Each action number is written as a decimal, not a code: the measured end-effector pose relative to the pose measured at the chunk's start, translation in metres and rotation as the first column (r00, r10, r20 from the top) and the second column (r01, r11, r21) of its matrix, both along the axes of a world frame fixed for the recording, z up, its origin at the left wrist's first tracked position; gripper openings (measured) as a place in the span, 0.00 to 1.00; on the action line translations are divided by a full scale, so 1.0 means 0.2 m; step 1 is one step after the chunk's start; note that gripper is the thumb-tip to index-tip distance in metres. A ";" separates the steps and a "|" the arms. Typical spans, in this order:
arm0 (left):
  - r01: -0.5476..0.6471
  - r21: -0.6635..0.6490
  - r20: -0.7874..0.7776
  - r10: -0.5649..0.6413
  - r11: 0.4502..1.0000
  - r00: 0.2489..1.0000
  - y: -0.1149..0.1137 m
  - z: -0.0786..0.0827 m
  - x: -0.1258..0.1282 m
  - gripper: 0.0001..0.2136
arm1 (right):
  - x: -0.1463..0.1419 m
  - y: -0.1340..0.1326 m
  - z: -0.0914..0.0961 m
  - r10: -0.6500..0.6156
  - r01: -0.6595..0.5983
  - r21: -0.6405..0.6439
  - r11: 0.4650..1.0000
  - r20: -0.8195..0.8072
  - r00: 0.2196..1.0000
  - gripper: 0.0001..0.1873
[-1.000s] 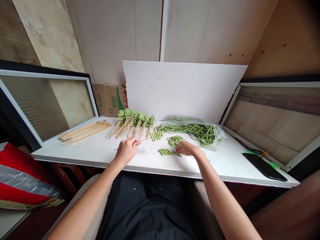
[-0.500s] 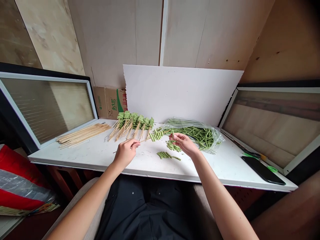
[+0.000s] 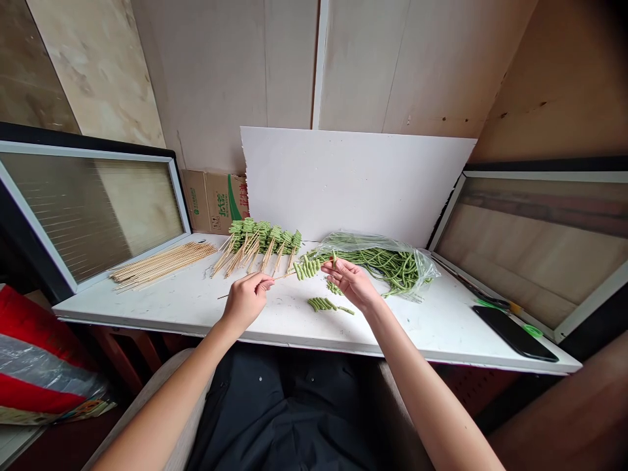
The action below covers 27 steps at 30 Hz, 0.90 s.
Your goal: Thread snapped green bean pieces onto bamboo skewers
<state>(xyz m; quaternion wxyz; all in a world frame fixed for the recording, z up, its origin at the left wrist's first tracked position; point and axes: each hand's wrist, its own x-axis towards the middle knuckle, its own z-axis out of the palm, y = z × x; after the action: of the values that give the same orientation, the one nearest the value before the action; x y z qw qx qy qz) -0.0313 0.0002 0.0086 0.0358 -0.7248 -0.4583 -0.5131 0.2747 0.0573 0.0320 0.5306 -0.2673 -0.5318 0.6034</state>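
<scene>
Bamboo skewer (image 3: 279,277) sits at frame centre, raised just above the tabletop (image 3: 196,301), its bare end pinched between the closed fingers of the left hand (image 3: 246,297). It looks light, thin and stiff yet snappable, best gripped near the middle. Threaded bean pieces (image 3: 307,267) crowd its right tip. Further right, the right hand (image 3: 352,282) has its fingers closed on 1 short bean piece (image 3: 334,256), which looks firm but easily split, so hold its sides.
</scene>
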 end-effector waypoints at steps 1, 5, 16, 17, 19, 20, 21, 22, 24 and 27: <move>0.001 0.000 0.001 -0.001 1.000 1.000 0.00 0.00 0.00 0.11 | 0.00 0.00 0.00 -0.006 0.006 -0.002 1.000 0.003 1.000 0.21; -0.005 -0.004 -0.003 0.005 1.000 1.000 0.00 -0.01 0.00 0.12 | 0.00 -0.01 0.00 -0.028 0.028 -0.008 1.000 -0.008 1.000 0.20; -0.039 0.049 -0.033 0.040 0.998 0.999 0.01 -0.01 0.00 0.11 | -0.01 -0.03 0.03 -0.101 0.101 -0.010 0.995 -0.007 0.995 0.21; -0.042 0.053 -0.037 0.044 0.998 0.998 0.00 -0.01 0.00 0.11 | -0.01 -0.03 0.03 -0.122 0.122 -0.004 0.993 0.004 0.993 0.20; -0.046 0.062 -0.045 0.049 0.997 0.998 0.00 0.00 0.00 0.12 | -0.02 -0.03 0.03 -0.158 0.158 0.009 0.987 0.026 0.987 0.19; -0.050 0.067 -0.048 0.053 0.996 0.997 0.00 -0.01 0.00 0.12 | -0.02 -0.03 0.03 -0.172 0.171 0.013 0.985 0.032 0.985 0.19; -0.056 0.071 -0.051 0.059 0.996 0.997 0.00 -0.01 0.00 0.12 | -0.03 -0.04 0.02 -0.184 0.183 0.017 0.983 0.036 0.982 0.18; -0.062 0.074 -0.052 0.066 0.995 0.996 0.00 -0.01 0.00 0.12 | -0.04 -0.04 0.02 -0.193 0.193 0.019 0.981 0.038 0.980 0.18; -0.072 0.077 -0.056 0.077 0.994 0.995 0.00 -0.01 0.00 0.12 | -0.05 -0.04 0.01 -0.206 0.205 0.020 0.979 0.041 0.978 0.19; -0.074 0.088 -0.059 0.079 0.993 0.995 0.00 -0.02 -0.01 0.12 | -0.08 -0.04 0.00 -0.213 0.213 0.017 0.977 0.042 0.976 0.19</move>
<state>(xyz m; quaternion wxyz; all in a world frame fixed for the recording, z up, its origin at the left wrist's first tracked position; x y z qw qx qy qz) -0.0326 0.0002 0.0055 0.1008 -0.7202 -0.4620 -0.5077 0.2594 0.0487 0.0324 0.5822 -0.3324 -0.5153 0.5338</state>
